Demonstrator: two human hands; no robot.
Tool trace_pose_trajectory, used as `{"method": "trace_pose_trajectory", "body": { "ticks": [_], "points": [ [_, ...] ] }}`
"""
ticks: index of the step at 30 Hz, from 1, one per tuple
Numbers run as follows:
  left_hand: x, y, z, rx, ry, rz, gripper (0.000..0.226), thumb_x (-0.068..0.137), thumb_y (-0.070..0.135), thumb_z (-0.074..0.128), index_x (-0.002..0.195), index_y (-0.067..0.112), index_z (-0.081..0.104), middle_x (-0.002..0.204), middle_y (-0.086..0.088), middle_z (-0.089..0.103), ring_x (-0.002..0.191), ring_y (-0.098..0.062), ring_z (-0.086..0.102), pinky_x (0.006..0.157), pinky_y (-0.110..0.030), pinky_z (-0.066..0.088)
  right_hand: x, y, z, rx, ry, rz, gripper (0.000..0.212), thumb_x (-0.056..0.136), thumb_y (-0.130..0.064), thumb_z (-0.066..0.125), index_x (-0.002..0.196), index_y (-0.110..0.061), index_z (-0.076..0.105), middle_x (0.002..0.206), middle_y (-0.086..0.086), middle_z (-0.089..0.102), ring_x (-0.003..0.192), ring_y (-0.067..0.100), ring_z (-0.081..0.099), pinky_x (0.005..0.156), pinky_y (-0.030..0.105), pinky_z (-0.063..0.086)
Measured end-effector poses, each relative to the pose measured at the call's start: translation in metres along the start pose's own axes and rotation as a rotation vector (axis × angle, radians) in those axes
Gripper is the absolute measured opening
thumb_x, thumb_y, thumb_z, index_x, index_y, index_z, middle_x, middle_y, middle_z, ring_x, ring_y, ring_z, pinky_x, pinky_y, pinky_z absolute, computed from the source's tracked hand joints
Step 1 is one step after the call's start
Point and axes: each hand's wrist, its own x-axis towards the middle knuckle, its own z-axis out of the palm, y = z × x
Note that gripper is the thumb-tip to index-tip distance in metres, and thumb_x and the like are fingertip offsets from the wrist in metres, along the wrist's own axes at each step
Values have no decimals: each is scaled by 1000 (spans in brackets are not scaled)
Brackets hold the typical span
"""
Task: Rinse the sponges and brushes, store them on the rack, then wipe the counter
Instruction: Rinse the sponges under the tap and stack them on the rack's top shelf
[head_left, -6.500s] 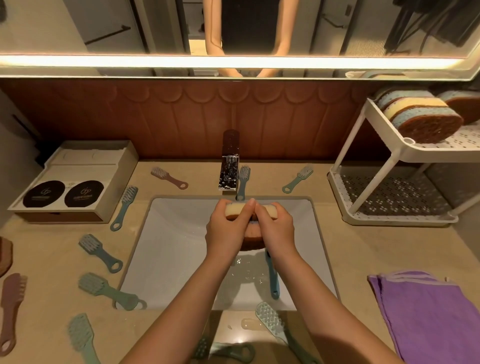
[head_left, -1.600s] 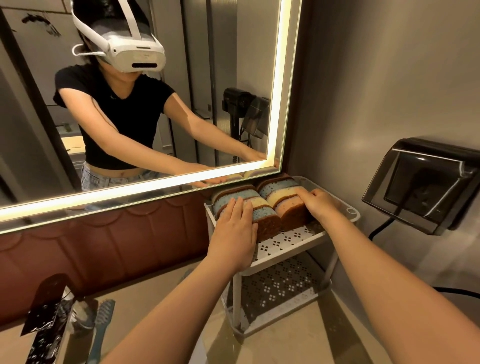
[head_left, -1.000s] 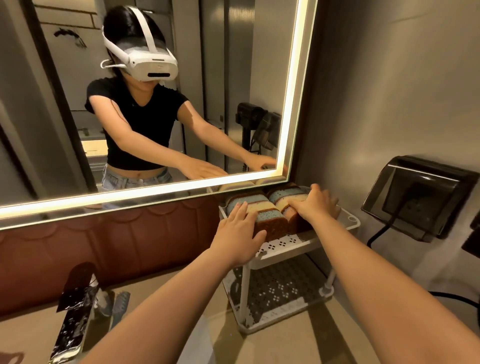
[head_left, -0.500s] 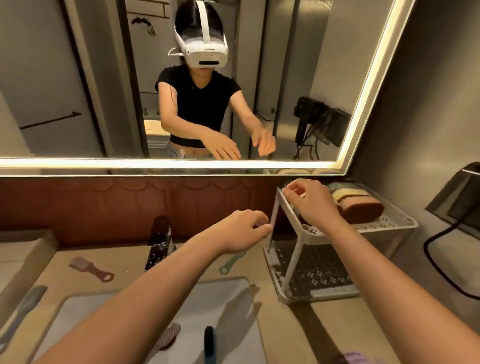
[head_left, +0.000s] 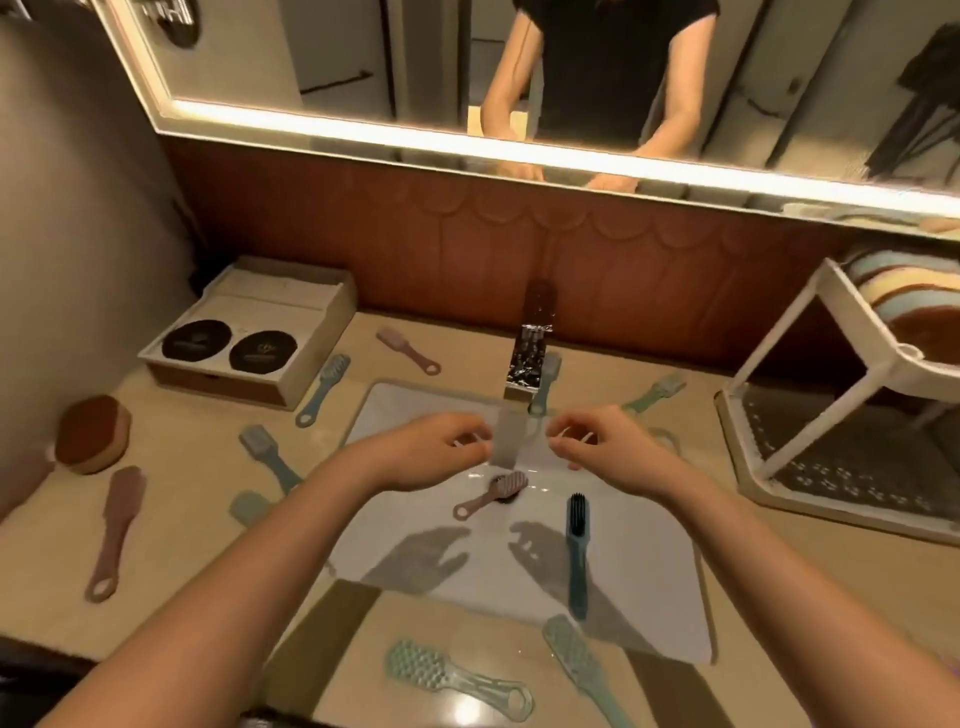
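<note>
pink brush lies in sink below faucet, teal brush near it. head view: left hand and right hand hover above, fingers loosely curled, empty. best pinch one handle (loop end) and turn bristles under the faucet. sponges sit on rack.

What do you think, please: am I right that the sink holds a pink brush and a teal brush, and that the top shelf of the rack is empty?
Not quite. The head view shows the sink does hold a pink brush and a teal brush, but the top shelf of the rack is not empty: striped sponges sit on it.
</note>
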Motion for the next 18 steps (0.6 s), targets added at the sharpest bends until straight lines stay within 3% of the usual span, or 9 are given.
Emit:
{"method": "trace_pose_trajectory", "body": {
  "ticks": [4,7,9,14,16,18],
  "points": [
    [-37,-64,11,-49,33,-160,39,97,39,42,131,21,48,130,-1,54,115,-15,51,99,-33,43,11,-16,59,-12,-150,-30,12,92,-23,55,94,-17,65,92,7,68,84,22,63,82,42,53],
    [-63,-102,23,-98,51,-280,40,97,37,43,130,17,49,132,-4,54,117,-18,51,101,-35,42,24,-28,104,-17,-186,-80,12,90,-30,54,87,-26,64,87,0,69,82,20,64,81,48,52],
    [-79,-127,30,-138,89,-361,40,97,35,44,131,15,48,134,-7,52,119,-20,50,99,-32,42,33,-38,131,-53,-240,-106,13,89,-31,53,88,-26,65,90,0,69,85,20,64,81,46,51],
    [-113,-190,33,-268,282,-555,37,96,26,47,131,14,49,130,-9,55,107,-19,54,78,-23,37,58,-71,182,-183,-383,-185,17,91,-28,50,95,-21,66,100,2,68,93,22,62,83,39,50],
    [-122,-216,28,-300,389,-634,38,95,27,50,129,12,51,129,-9,55,104,-16,52,79,-23,37,70,-84,193,-222,-411,-206,18,90,-29,50,95,-22,65,102,2,68,94,23,62,82,39,50],
    [-129,-240,18,-308,507,-706,38,93,27,53,127,9,51,133,-12,50,114,-21,51,86,-26,40,82,-98,202,-258,-419,-225,17,89,-29,50,94,-22,65,103,3,68,94,24,61,82,40,51]
  ]
}}
